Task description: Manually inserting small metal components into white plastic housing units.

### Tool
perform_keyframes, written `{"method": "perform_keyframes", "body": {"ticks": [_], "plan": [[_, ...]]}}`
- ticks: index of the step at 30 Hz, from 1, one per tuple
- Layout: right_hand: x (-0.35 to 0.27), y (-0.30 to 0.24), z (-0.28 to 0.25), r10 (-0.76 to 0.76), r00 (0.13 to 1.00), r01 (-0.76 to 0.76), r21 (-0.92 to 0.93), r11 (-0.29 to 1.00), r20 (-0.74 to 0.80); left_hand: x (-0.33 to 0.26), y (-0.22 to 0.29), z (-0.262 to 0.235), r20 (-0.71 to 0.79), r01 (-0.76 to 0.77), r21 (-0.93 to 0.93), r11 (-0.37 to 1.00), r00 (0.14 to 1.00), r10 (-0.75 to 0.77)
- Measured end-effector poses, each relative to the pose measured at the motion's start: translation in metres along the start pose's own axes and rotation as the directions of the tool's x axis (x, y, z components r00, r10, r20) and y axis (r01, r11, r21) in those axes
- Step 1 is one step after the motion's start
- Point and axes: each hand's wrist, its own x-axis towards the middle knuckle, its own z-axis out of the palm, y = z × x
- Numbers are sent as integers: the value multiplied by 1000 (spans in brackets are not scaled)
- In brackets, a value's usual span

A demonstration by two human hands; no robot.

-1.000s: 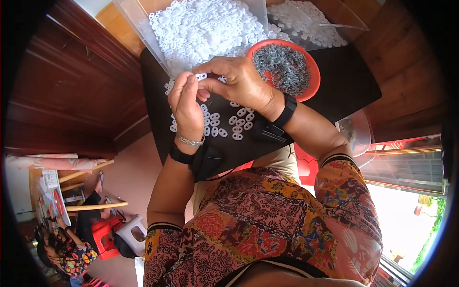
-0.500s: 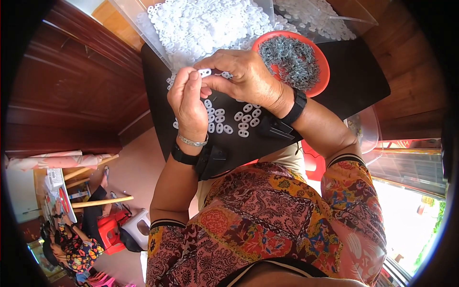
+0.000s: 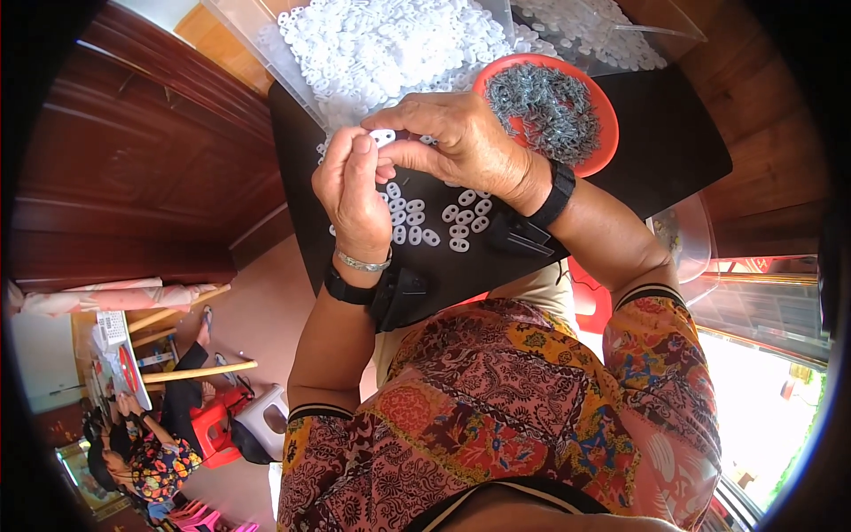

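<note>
A small white oval plastic piece with two holes [image 3: 383, 138] is pinched between the fingertips of my left hand [image 3: 355, 182], above the black table [image 3: 355, 293]. The fingers of my right hand [image 3: 461, 142] close in on the same piece from the other side, thumb and forefinger at its edge. Whether a screw is between the right fingertips I cannot make out. Below my hands lie loose white two-hole pieces, one group [image 3: 412, 213] nearer the left wrist and another group [image 3: 465, 217] nearer the right.
Behind my hands stands a clear bin [image 3: 301, 97] heaped with white pieces [image 3: 390, 53]. A red bowl [image 3: 607, 124] of grey metal screws [image 3: 545, 106] sits at the right, near my right wrist. Far left, another person [image 3: 160, 461] sits by a red stool [image 3: 211, 430].
Both hands keep their hold on the white piece, with only slight finger movement. The whole view has shifted a little to the right.
</note>
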Motion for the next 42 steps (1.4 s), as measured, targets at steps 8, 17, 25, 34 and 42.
{"method": "perform_keyframes", "body": {"ticks": [8, 17, 25, 34, 42], "plan": [[0, 1, 0, -20, 1000, 20, 12, 1000, -13, -1, 0, 0, 5, -51, 24, 998, 999, 51], [-1, 0, 0, -2, 1000, 2, -32, 1000, 9, 1, -3, -2, 7, -2, -31, 1000, 1000, 2], [0, -4, -2, -4, 1000, 2, -104, 995, -22, 1, -2, 0, -24, -1, 73, 997, 1000, 3], [-1, -1, -1, -57, 998, 59, -141, 988, 15, 2, -6, -1, -26, 22, 44, 999, 999, -21], [-4, -7, 1, -32, 999, 34, -84, 996, 25, -2, -2, 2, -45, -41, 122, 992, 998, 47]]}}
